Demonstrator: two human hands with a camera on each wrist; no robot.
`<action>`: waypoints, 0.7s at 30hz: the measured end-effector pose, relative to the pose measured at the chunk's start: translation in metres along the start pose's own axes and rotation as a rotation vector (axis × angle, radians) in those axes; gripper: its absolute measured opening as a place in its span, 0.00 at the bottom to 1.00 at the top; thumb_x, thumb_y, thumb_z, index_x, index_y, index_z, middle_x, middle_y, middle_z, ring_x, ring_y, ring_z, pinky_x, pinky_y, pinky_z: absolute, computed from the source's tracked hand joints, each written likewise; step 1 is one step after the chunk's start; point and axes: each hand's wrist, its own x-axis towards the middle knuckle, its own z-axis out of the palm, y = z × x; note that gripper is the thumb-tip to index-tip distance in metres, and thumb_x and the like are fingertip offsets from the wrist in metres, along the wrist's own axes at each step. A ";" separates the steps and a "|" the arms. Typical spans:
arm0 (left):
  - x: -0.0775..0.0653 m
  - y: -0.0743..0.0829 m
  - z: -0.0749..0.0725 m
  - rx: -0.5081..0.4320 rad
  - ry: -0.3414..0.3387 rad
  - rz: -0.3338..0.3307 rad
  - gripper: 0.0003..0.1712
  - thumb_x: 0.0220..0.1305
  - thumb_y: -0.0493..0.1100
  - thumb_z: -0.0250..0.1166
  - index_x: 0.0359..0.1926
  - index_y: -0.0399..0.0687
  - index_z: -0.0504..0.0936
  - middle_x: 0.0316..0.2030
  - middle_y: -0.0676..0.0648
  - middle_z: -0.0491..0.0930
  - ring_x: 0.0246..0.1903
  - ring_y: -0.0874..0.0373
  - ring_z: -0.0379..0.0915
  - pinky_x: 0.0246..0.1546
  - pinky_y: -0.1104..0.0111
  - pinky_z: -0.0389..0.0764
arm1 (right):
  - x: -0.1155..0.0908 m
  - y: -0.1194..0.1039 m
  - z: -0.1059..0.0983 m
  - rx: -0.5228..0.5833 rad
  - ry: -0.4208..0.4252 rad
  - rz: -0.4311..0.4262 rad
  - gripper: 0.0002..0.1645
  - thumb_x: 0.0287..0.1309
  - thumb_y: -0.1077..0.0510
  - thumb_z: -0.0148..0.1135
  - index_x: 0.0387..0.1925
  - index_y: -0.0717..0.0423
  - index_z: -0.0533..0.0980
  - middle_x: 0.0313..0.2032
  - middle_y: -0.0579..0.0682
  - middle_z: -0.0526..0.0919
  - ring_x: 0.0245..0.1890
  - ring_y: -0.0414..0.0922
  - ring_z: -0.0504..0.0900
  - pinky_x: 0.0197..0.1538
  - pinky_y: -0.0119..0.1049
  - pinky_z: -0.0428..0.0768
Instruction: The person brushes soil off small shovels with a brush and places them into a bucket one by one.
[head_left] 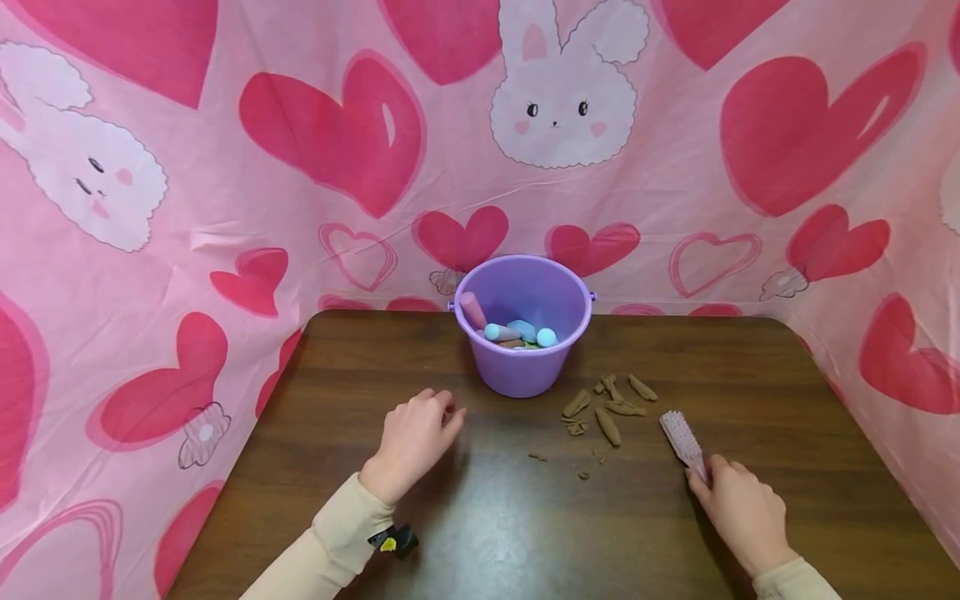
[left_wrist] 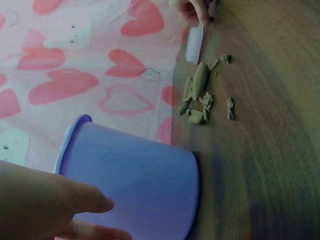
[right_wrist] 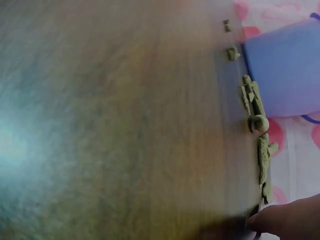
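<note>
My right hand grips the handle of a small pale brush, its bristle head lying just right of the scattered brown pieces, which look like clay or dough. In the right wrist view only part of that hand shows, at the lower right corner. My left hand hovers over or near the table, fingers loosely bent with nothing in them. It is in front and left of a purple bucket. The left wrist view shows its fingers in front of the bucket's side.
Inside the bucket lie a pink cylinder, a blue-tipped item and other small things. Crumbs are scattered nearer the front of the brown wooden table. Pink cloth with hearts and rabbits hangs around the back and sides.
</note>
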 end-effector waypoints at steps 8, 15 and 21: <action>-0.006 0.000 0.007 -0.022 0.040 0.005 0.10 0.64 0.46 0.74 0.31 0.47 0.84 0.23 0.49 0.76 0.18 0.53 0.73 0.17 0.62 0.71 | 0.000 -0.001 0.002 -0.031 0.007 -0.027 0.20 0.60 0.54 0.72 0.28 0.64 0.71 0.18 0.61 0.75 0.14 0.66 0.75 0.15 0.59 0.69; -0.008 -0.002 0.015 -0.098 0.110 0.041 0.07 0.65 0.43 0.73 0.41 0.46 0.87 0.31 0.47 0.82 0.26 0.53 0.79 0.23 0.60 0.79 | 0.010 -0.021 -0.003 0.003 0.232 -0.184 0.18 0.52 0.57 0.73 0.30 0.67 0.74 0.22 0.63 0.72 0.12 0.61 0.70 0.17 0.59 0.68; -0.006 -0.009 0.027 -0.089 0.073 0.074 0.29 0.68 0.44 0.71 0.67 0.43 0.78 0.58 0.36 0.80 0.58 0.40 0.76 0.51 0.45 0.80 | 0.038 -0.061 -0.003 0.154 0.287 -0.384 0.13 0.56 0.61 0.72 0.40 0.64 0.81 0.40 0.64 0.81 0.37 0.64 0.83 0.40 0.65 0.77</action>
